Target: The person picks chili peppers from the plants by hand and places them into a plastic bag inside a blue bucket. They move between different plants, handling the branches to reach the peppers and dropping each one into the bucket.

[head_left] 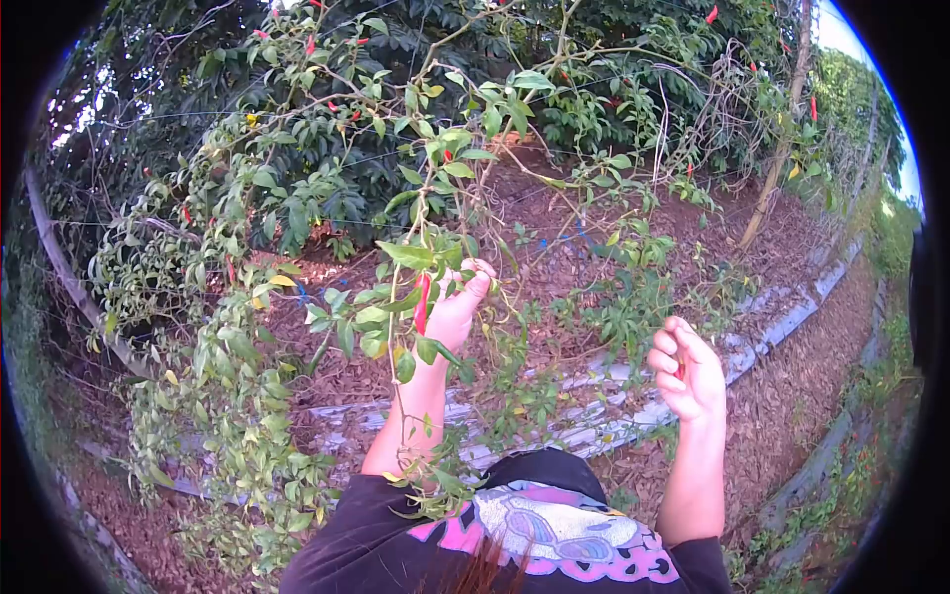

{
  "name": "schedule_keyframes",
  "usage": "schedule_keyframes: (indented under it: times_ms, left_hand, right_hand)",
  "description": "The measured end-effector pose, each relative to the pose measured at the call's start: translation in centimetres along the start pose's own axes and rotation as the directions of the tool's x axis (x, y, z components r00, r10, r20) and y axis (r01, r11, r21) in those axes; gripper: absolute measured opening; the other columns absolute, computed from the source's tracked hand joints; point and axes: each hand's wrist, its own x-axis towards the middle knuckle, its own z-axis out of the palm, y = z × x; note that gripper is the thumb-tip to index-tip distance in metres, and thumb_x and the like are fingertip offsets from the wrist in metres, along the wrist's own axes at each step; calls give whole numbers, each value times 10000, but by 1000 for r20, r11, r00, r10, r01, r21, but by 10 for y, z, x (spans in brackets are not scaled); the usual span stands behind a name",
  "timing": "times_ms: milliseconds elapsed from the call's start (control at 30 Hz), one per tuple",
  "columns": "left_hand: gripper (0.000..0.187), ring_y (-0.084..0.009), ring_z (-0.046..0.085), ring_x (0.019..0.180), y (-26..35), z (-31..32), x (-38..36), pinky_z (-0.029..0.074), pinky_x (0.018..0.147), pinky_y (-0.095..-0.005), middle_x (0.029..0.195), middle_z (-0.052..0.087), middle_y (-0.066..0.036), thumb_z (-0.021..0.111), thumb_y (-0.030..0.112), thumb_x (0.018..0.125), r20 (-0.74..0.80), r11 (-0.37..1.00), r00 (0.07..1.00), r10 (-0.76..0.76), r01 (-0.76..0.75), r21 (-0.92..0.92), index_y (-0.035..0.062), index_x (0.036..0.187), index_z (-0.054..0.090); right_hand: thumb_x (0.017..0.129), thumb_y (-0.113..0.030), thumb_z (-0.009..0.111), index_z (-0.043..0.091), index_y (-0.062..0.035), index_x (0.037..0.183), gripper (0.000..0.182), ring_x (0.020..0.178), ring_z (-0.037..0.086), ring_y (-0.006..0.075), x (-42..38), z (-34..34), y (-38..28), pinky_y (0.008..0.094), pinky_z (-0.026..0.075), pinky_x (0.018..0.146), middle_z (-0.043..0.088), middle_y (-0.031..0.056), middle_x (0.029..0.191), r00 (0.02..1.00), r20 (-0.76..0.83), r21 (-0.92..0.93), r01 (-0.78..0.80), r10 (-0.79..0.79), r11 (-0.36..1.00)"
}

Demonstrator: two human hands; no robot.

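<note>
My left hand (460, 300) is raised among the leaves of a chili plant (421, 193), partly hidden by the foliage, with its fingers curled in a pinch. Whatever lies between those fingertips cannot be made out. A long red chili pepper (424, 304) hangs just in front of the left wrist, and a dark green chili (452, 358) hangs lower beside it. To the right, my right hand (688, 371) is closed, palm turned inward, apart from the central branch. A small bit of red, looking like a chili pepper, shows inside its curled fingers.
More red chilies (310, 46) dot the upper branches. Dense foliage (233, 386) fills the left side. A wooden post (782, 148) leans at the right. Silvery plastic sheeting (782, 327) runs across the leaf-covered ground (792, 386). Thin wires cross behind the plants.
</note>
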Motion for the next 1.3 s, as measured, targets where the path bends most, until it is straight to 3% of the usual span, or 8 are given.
schedule_keyframes:
  times_ms: [100, 200, 267, 367, 533, 767, 1000, 1300]
  left_hand:
    - [154, -64, 463, 772, -13, 2, 1, 362, 724, -226, 818, 542, 35, 572, 198, 892, -83, 1000, 996, 18, -18, 12, 46, 891, 593]
    - [155, -75, 510, 783, -12, -2, 2, 403, 707, -227, 844, 571, 17, 578, 185, 883, -41, 998, 999, -3, 6, 63, 34, 910, 598]
    - [111, -90, 555, 784, -1, 13, -3, 445, 677, -238, 863, 603, -16, 561, 109, 860, -67, 948, 994, -90, 64, -311, 27, 922, 601]
    - [111, -90, 557, 778, 0, 11, -6, 446, 672, -238, 860, 606, -20, 555, 100, 854, -60, 986, 992, -107, 99, -131, 28, 925, 601]
    - [116, -90, 560, 768, -3, 0, -10, 448, 666, -240, 856, 611, -27, 545, 84, 845, -66, 990, 991, -114, 119, 72, 29, 931, 602]
    - [139, -72, 553, 751, -1, -1, -3, 444, 661, -229, 856, 614, -19, 549, 107, 866, -93, 975, 974, -206, 212, 61, 12, 949, 607]
    - [139, -70, 561, 772, -12, 12, -2, 447, 661, -212, 873, 620, -27, 578, 93, 863, -83, 992, 991, -110, 103, -79, 8, 972, 594]
    - [207, -97, 567, 843, 10, 32, -3, 453, 723, -227, 929, 614, -41, 621, 90, 835, -91, 974, 974, -208, 198, -113, 18, 1025, 583]
  right_hand:
    - [902, -142, 467, 503, -79, 938, 80, 435, 265, 47, 7, 80, 15, 163, 186, 313, 333, -28, 633, 964, 206, -197, -129, 170, 972]
    - [857, -69, 559, 557, -52, 914, 60, 462, 371, 25, 5, 144, 35, 181, 252, 374, 452, -53, 639, 945, 319, -518, 114, 68, 848]
    - [832, -102, 610, 565, -45, 884, 90, 593, 470, 57, 10, 170, 52, 226, 382, 491, 484, -43, 665, 851, 506, -626, 476, -143, 618]
    - [781, -98, 658, 544, -27, 818, 139, 588, 472, 77, 14, 192, 65, 246, 381, 500, 496, 1, 665, 614, 732, -601, 786, -295, 142]
    - [739, -126, 651, 498, -56, 807, 181, 650, 569, 284, 22, 200, 76, 383, 449, 558, 525, 102, 760, 569, 732, -676, 675, -374, -296]
    - [738, -58, 638, 506, -33, 820, 157, 657, 569, 295, 40, 167, 68, 367, 439, 582, 587, 128, 748, 734, 542, -831, 539, -409, -135]
    - [738, -26, 627, 500, -21, 802, 142, 496, 384, 86, 52, 138, 62, 275, 352, 491, 533, 48, 647, 789, 477, -814, 563, -388, 144]
    - [717, 31, 571, 583, 11, 805, 91, 713, 566, 216, 47, 140, 61, 297, 442, 636, 575, 112, 776, 689, 610, -747, 665, -391, 7]
